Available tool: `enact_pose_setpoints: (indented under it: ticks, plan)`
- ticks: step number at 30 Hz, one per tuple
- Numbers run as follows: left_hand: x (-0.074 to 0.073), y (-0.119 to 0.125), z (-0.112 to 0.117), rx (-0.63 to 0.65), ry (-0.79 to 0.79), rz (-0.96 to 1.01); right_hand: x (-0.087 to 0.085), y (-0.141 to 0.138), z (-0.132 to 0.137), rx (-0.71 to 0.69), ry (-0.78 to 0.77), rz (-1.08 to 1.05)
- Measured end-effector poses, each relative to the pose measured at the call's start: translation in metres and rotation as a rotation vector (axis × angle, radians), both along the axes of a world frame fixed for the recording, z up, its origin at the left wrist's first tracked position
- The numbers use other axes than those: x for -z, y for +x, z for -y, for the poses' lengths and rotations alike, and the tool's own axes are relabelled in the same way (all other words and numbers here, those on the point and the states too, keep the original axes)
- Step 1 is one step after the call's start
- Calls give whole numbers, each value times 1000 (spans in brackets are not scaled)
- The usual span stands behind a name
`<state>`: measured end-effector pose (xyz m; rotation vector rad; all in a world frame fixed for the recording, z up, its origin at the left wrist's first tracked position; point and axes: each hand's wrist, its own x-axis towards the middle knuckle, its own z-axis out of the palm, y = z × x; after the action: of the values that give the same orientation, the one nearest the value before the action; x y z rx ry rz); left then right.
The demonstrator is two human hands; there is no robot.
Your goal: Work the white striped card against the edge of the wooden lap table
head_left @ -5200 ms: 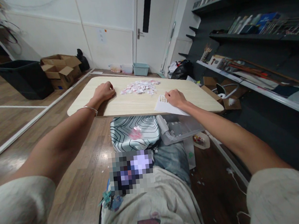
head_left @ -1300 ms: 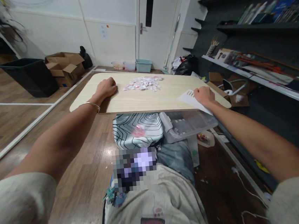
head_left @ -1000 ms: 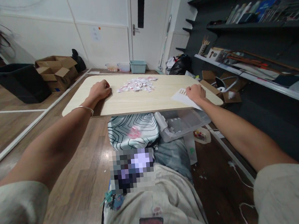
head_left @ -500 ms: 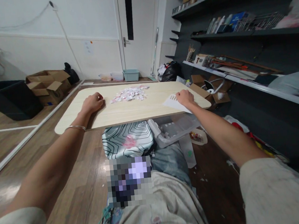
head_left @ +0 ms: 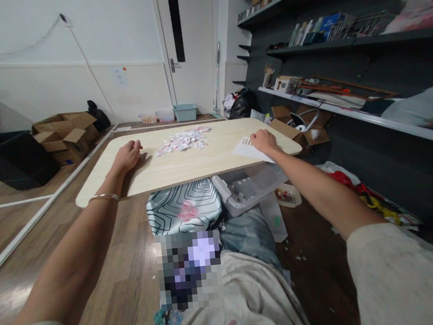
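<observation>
My left hand (head_left: 126, 157) lies on the left part of a light wooden tabletop (head_left: 171, 169), fingers loosely stretched forward, nothing in it; a thin bangle sits on that wrist. My right hand (head_left: 263, 140) rests near the table's right edge with its fingers curled down on a white sheet (head_left: 243, 147) that has a row of cut slots. Between the hands, farther back, lies a heap of small pink and white paper pieces (head_left: 183, 139). Neither hand touches the heap.
Under the table are a line-patterned cushion (head_left: 184, 206) and a clear plastic box (head_left: 249, 187). Dark shelves (head_left: 333, 105) with clutter run along the right. Cardboard boxes (head_left: 64, 136) and a black bin (head_left: 9, 157) stand at the left, a door behind.
My right hand slid the white sheet from the table's front middle to its right edge. My left hand's fist has loosened. The view has swung and lifted.
</observation>
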<state>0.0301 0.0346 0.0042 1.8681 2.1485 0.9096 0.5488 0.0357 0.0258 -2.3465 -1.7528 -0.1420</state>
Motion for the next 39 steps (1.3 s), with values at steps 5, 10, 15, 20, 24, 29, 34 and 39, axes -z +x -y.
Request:
enact_pose_setpoints:
  ticks: [5,10,15,20,24,29,34,39]
  plan:
    - [-3,2,4,8,-5,41,-2,1,-1,8,-25,9]
    - [-1,1,2,-33,-7,38,0,1,-3,8,-7,1]
    - [1,-1,0,-27,-14,23,2,1,-4,13,4,-20]
    - [-1,0,0,-24,-26,12,2,1,-5,12,9,-33]
    - [1,-2,-3,-31,-35,-5,2,1,-6,10,13,-32]
    - [6,-7,-8,-17,-11,-12,4,2,-6,3,23,-21]
    - [7,-7,-10,-20,6,-8,6,5,-9,-7,38,-11]
    - [7,-9,-10,-14,7,1,7,6,-10,-6,47,-16]
